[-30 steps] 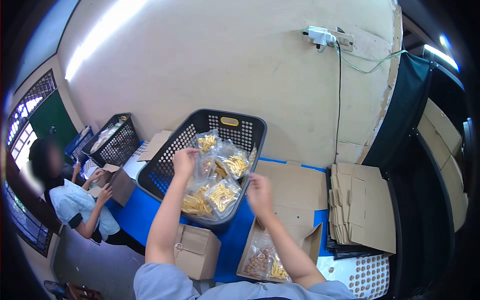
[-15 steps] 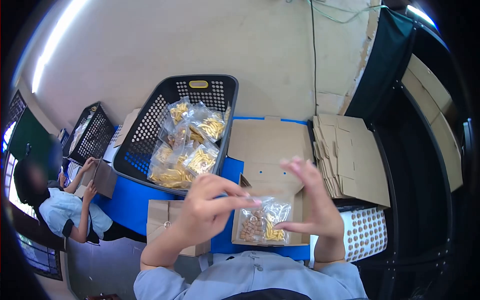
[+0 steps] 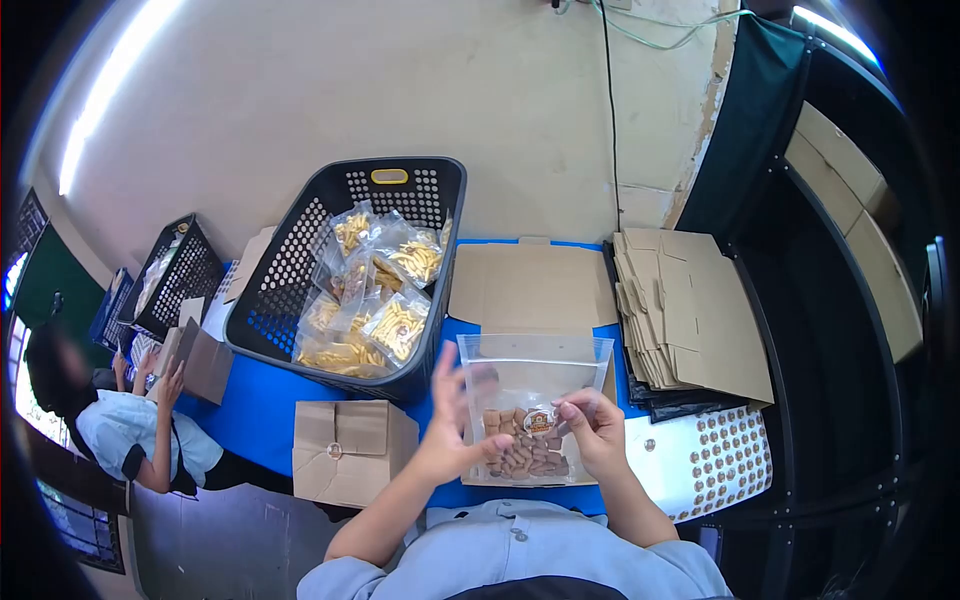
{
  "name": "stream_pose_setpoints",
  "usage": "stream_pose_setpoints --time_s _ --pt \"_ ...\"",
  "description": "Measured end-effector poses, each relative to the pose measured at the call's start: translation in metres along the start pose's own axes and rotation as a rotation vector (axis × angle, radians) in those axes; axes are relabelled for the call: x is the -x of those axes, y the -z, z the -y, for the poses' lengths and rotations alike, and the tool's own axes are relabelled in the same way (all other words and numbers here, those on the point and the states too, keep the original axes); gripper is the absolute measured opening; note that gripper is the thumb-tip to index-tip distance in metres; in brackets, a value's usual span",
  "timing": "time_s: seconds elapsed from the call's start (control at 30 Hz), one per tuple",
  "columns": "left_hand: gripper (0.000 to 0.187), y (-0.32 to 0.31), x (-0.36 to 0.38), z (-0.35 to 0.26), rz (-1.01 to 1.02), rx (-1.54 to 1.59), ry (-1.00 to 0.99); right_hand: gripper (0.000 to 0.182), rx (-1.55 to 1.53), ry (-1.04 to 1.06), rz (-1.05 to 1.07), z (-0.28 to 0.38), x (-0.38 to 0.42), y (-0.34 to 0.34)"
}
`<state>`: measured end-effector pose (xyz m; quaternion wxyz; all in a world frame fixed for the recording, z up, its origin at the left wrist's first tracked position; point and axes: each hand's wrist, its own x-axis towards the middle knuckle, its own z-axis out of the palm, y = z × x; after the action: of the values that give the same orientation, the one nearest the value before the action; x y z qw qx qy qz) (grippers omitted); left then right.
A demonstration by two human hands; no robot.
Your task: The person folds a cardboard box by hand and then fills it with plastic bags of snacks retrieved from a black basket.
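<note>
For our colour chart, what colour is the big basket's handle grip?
Yellow, clearest in the head view.

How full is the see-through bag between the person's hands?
Partly full: brown pieces lie in the lower part of the clear bag, and none show near its top.

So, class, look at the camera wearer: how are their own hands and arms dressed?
Both the left hand and right hand are bare, with no gloves and no watch or bracelet visible. The pale blue-grey fabric sleeves are short, matching the buttoned shirt.
</note>
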<state>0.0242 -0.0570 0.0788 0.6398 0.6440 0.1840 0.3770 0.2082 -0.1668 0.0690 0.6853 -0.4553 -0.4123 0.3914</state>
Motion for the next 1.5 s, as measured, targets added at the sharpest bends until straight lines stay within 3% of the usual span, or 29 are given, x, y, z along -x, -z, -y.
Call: stream_pose_setpoints --time_s 0.03,0.07,0.13,0.17,0.23,0.53,0.63,0.67,0.8,1.0,1.1,1.17,1.3,1.37,1.4,1.5 --pt "0.1 -0.008 0.004 0.006 0.046 0.169 0.058 0.016 0.011 0.02 0.007 -0.001 0.0 -0.004" --pt "0.1 -0.012 0.009 0.012 0.035 0.166 0.055 0.016 0.008 0.018 0.018 -0.004 0.0 -0.008" --pt "0.054 -0.016 0.013 0.019 0.037 0.193 0.293 0.018 0.005 -0.054 0.004 -0.012 0.0 -0.016" --pt "0.054 -0.017 0.016 0.019 0.027 0.192 0.287 0.018 0.005 -0.053 0.016 -0.012 -0.001 -0.017" --pt "0.019 -0.02 0.02 0.011 -0.061 0.022 0.25 0.017 0.197 -0.131 0.122 -0.01 -0.002 -0.017" --pt "0.026 -0.026 0.025 0.035 -0.212 0.208 0.179 0.018 0.106 -0.192 0.081 -0.015 -0.006 -0.015" --pt "0.024 -0.025 0.026 0.017 -0.151 0.272 0.211 0.021 0.147 -0.218 0.119 -0.012 -0.003 -0.013" --pt "0.026 -0.026 0.028 0.018 -0.095 0.121 0.156 0.023 0.214 -0.236 0.174 -0.011 -0.001 -0.012" --pt "0.028 -0.026 0.027 0.022 -0.097 -0.013 0.183 0.024 0.167 -0.195 0.123 -0.025 0.003 -0.009" --pt "0.025 -0.029 0.024 0.022 -0.154 0.295 0.226 0.026 -0.142 -0.331 0.087 -0.016 0.001 -0.007" --pt "0.03 -0.027 0.027 0.025 -0.104 0.26 0.195 0.026 -0.064 -0.217 0.092 -0.01 0.001 -0.012" --pt "0.044 -0.03 0.028 0.022 -0.051 -0.023 0.225 0.026 0.14 -0.244 0.13 -0.015 0.004 -0.007" --pt "0.058 -0.031 0.026 0.026 -0.042 -0.309 0.084 0.025 0.107 -0.148 0.033 -0.024 0.004 -0.007" --pt "0.058 -0.037 0.029 0.025 -0.051 -0.266 0.049 0.024 0.052 -0.334 -0.026 -0.031 0.003 0.0" --pt "0.058 -0.037 0.03 0.026 -0.05 -0.262 0.044 0.024 0.057 -0.33 -0.026 -0.028 0.002 0.001" --pt "0.058 -0.032 0.033 0.032 -0.091 -0.308 0.331 0.013 0.211 -0.381 0.048 -0.016 -0.001 0.0"
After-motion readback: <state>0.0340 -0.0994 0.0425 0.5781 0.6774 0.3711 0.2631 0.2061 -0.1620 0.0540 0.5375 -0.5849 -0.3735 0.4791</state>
